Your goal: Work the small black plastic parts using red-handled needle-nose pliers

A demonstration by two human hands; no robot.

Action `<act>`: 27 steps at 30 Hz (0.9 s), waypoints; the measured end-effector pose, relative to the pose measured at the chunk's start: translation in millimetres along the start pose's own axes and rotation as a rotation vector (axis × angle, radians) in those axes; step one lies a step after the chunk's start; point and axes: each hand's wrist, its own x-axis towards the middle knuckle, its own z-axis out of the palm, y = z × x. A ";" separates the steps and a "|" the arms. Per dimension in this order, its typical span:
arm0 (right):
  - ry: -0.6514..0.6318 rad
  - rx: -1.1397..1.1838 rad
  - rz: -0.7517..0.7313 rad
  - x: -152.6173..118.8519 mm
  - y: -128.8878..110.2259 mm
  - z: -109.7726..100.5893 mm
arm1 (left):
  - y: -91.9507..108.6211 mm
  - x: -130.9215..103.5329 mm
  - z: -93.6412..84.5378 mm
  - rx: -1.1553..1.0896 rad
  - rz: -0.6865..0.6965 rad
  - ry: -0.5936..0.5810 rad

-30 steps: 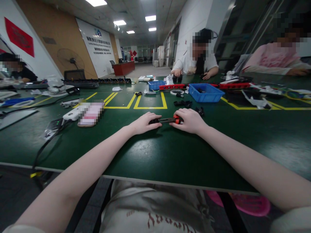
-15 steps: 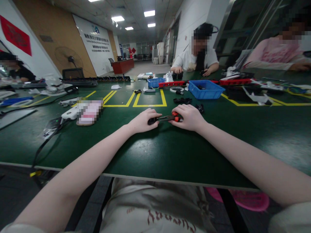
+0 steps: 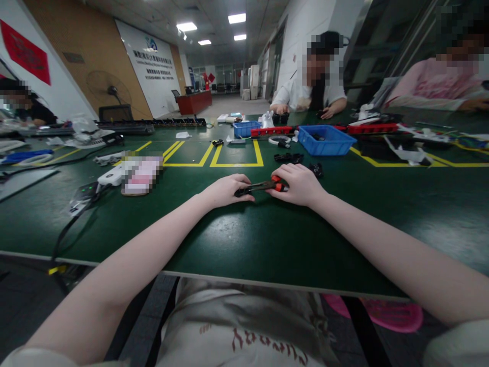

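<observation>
Red-and-black handled pliers [image 3: 263, 186] point leftward, gripped at the handles by my right hand [image 3: 300, 184]. Opposite them, my left hand [image 3: 228, 190] is closed around a small black part [image 3: 241, 192], whose exact kind I cannot make out. The jaws of the pliers reach to that part, between thumb and fingers. Both hands are just above the green table [image 3: 229, 239]. Small black parts [image 3: 289, 157] lie beyond my right hand, and another black piece [image 3: 316, 169] rests close by its knuckles.
A blue bin [image 3: 325, 148] with dark pieces stands beyond my right hand; a smaller blue bin [image 3: 246, 133] is farther back. To the left lie a phone [image 3: 142, 178] and a white power strip [image 3: 110, 176] with a cable. A person [image 3: 308, 92] sits across the table.
My left fingers have shifted slightly around the black part, with the thumb a little lower and more of the part showing. The pliers stay in my right hand. The view has moved slightly.
</observation>
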 end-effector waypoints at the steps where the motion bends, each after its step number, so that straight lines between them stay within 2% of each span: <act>1: -0.005 0.003 0.008 0.2 -0.4 -0.4 | 0.9 0.1 -1.1 0.018 0.007 -0.016; 7: -0.044 0.016 0.030 1.2 -3.9 -3.5 | 4.8 0.9 -3.4 0.132 0.033 -0.047; 27: -0.114 0.006 0.021 1.1 -11.8 -3.3 | 5.9 0.8 -0.8 0.268 0.032 0.019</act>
